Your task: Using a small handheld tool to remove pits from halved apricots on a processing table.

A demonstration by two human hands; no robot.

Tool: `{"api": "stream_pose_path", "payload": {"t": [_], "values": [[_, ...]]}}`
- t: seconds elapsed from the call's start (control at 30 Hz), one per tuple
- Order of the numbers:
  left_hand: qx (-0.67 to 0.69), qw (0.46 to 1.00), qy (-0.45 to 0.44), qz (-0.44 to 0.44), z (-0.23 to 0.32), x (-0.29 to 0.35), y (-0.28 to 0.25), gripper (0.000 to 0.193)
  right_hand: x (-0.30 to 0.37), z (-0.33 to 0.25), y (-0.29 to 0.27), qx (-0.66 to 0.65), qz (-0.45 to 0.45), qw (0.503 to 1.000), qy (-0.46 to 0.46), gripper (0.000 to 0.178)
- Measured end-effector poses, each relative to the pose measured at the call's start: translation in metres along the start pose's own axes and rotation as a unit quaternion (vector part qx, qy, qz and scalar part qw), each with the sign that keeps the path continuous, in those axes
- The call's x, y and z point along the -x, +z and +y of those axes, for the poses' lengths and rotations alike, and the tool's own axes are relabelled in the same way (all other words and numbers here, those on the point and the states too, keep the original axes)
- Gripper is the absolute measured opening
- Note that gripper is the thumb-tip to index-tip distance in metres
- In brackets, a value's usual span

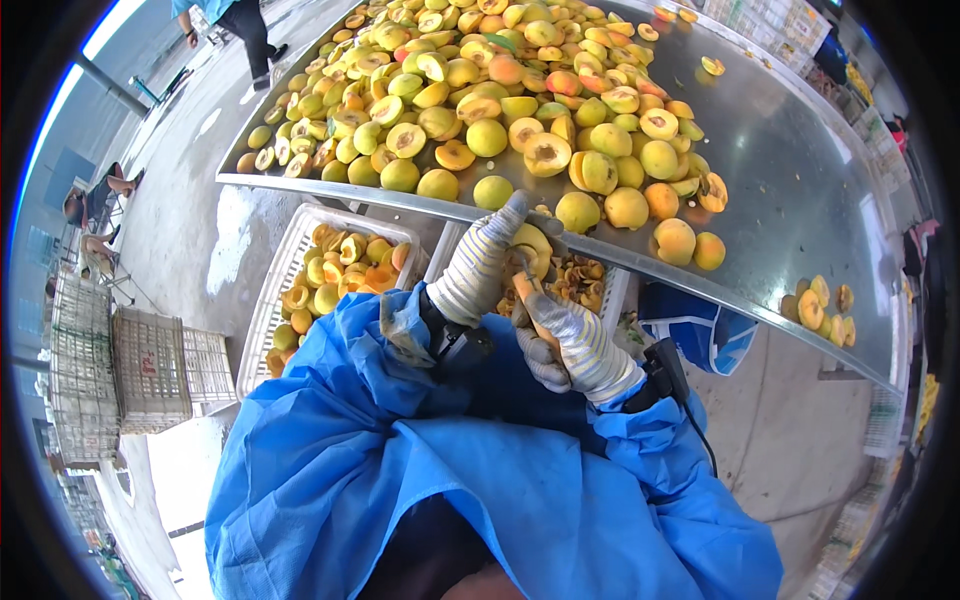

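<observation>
At the near edge of the metal table (780,230), my left hand (475,268), in a striped work glove, is closed around a yellow peach half (533,247). My right hand (580,345), gloved alike, grips a short tool with a tan handle (537,308). Its upper end meets the cut side of the peach, and its tip is hidden there. Both hands are above a crate of brown pits and scraps (580,278), which they partly cover. Heaped across the table are many yellow peaches (480,100), some whole and some halved with the pit showing.
Left of my hands, under the table edge, a white plastic crate (262,310) holds peach halves. Stacked crates (150,370) stand farther left. A few peach pieces (825,308) lie at the table's right end. A blue bag (700,325) is below the table. A person (245,30) is at the upper left.
</observation>
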State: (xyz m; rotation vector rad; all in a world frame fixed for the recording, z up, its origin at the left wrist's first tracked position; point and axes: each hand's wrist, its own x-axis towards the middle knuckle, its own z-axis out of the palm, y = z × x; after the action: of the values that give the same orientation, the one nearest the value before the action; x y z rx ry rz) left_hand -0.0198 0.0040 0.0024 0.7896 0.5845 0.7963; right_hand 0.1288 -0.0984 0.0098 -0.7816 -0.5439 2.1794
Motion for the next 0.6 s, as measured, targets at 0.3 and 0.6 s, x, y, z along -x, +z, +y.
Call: {"api": "stream_pose_path", "payload": {"t": [0.3, 0.6], "values": [[-0.017, 0.998, 0.039, 0.042, -0.003, 0.002, 0.001, 0.052, 0.000, -0.001, -0.002, -0.032, -0.062, 0.997, 0.018, 0.039], [-0.093, 0.980, 0.142, 0.099, -0.008, 0.012, 0.010, 0.053, 0.003, 0.002, 0.008, -0.033, -0.018, 0.999, 0.010, 0.041]]}}
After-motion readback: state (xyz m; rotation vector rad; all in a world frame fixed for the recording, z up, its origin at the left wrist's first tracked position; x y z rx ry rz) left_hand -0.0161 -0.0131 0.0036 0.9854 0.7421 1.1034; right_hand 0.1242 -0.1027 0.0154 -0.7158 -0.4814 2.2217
